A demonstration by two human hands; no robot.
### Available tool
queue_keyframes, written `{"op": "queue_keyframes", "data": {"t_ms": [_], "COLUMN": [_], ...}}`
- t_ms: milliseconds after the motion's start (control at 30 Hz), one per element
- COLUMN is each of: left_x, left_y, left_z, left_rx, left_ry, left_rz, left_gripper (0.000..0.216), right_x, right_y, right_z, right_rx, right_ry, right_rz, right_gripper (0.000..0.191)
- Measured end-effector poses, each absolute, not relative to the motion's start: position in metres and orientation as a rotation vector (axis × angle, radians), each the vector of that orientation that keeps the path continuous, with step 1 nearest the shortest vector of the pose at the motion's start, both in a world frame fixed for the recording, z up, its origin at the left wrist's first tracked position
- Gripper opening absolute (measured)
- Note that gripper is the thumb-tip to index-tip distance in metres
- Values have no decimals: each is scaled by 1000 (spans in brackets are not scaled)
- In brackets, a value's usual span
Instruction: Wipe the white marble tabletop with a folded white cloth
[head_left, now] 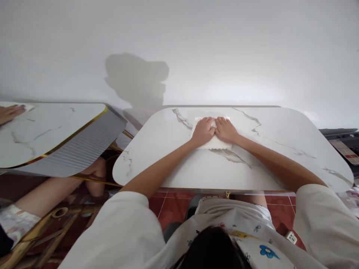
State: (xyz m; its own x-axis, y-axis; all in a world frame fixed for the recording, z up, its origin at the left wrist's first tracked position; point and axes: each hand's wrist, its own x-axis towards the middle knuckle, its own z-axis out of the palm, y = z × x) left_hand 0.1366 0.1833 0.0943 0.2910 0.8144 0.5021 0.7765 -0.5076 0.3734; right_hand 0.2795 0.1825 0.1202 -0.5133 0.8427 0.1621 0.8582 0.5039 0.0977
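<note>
A thin white sheet with a wavy edge (214,143), like a paper towel or napkin, lies on the white marble-patterned tabletop (157,149). My left hand (203,130) rests flat on its left half, palm down. Beside it, my right hand (225,129) presses flat on the right half. The fingers of both hands point toward the wall, and the thumbs meet or nearly meet in the middle. Part of the sheet is hidden beneath my palms.
A second marble-patterned table (56,127) with a gold edge stands to the left. Another person's hand (12,113) is on a white sheet there. Behind both tables rises a white wall (224,48). Dark objects (340,136) sit beyond the right end. A small white block (291,237) lies on the red floor.
</note>
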Motion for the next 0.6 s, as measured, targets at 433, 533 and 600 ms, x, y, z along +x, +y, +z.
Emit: {"op": "queue_keyframes", "data": {"t_ms": [433, 533, 600], "left_x": [134, 134, 134], "left_y": [322, 330, 332], "left_z": [111, 114, 115], "left_rx": [2341, 2317, 2310], "left_ry": [1587, 1610, 1620], "left_rz": [1063, 1041, 1032], "left_gripper": [41, 38, 38], "right_x": [272, 270, 270], "right_y": [326, 335, 337], "right_z": [128, 128, 128], "right_rx": [-1511, -1587, -1620], "right_ry": [-2479, -2444, -2426], "right_rz": [-198, -191, -195], "right_gripper": [43, 42, 42]}}
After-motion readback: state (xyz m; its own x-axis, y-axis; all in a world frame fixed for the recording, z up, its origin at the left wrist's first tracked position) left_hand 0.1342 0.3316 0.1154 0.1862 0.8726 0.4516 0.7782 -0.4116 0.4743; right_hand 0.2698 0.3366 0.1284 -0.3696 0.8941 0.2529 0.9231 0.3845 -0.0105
